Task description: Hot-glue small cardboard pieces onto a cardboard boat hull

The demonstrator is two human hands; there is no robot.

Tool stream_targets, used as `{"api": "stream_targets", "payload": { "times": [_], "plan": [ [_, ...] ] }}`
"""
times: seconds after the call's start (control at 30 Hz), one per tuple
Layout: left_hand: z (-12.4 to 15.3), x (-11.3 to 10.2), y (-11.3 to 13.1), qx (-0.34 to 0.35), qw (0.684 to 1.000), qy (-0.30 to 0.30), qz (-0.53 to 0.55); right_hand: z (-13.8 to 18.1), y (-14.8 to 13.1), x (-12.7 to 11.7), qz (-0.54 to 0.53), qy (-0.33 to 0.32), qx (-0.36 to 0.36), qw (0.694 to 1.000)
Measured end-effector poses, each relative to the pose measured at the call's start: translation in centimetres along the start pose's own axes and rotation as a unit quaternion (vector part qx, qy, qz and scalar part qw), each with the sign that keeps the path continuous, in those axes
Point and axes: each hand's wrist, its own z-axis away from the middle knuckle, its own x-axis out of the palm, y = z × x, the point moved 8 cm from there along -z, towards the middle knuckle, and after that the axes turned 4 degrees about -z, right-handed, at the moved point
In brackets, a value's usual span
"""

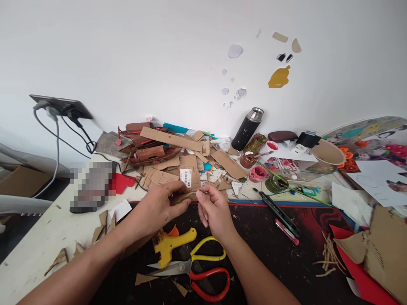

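My left hand grips a small brown piece of cardboard, thumb along its near edge and fingers over the top. At the cardboard's right end, my right hand is closed in a pinch with its thumb against the fingertips. What exactly sits in that pinch is too small to make out. Below the hands, on a dark mat, lie a yellow glue gun and opened scissors with one yellow and one red handle loop. Cardboard scraps are scattered near the blades.
Behind the hands are heaped cardboard pieces and brown model boats. A black thermos and paint jars stand at the back right. A utility knife lies on the mat. Cables hang from a wall socket at left.
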Motion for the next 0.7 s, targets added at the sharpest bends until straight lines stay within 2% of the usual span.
{"api": "stream_targets", "payload": {
  "times": [0.7],
  "plan": [
    [-0.01,0.17,-0.1,0.0,1.0,-0.004,0.006,0.09,-0.1,0.2,0.008,-0.004,0.0,1.0]
  ]
}}
